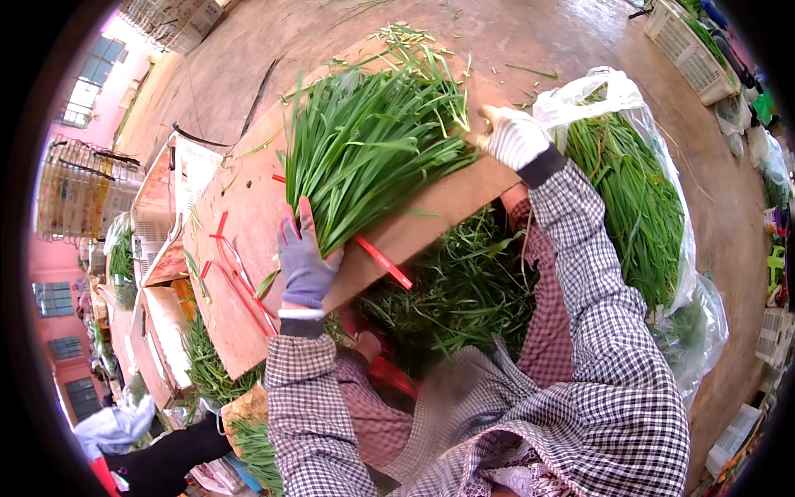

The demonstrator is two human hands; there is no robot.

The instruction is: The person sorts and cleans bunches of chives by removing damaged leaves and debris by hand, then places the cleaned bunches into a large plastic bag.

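Note:
A large loose bunch of long, flat green leaves [368, 145], with pale stem ends at the right, lies on a brown board [460, 195]. My left hand [306, 248], in a purple-grey glove, rests against the leaves' lower left end, fingers stretched out. My right hand [505, 132], in a striped white glove with pale fingers, is closed at the stem ends on the right. Red strips [383, 261] lie under the bunch and at the board's left. Dark loose greens [447, 286] fill the space below the board, between my checked sleeves.
An open clear bag [696, 331] of long greens [621, 207] stands at my right. Left are leaning panels [166, 190] and stacked crates [83, 186]. A pale crate [687, 58] sits at the back right. A dark-clothed leg [174, 451], apparently another person's, is at lower left.

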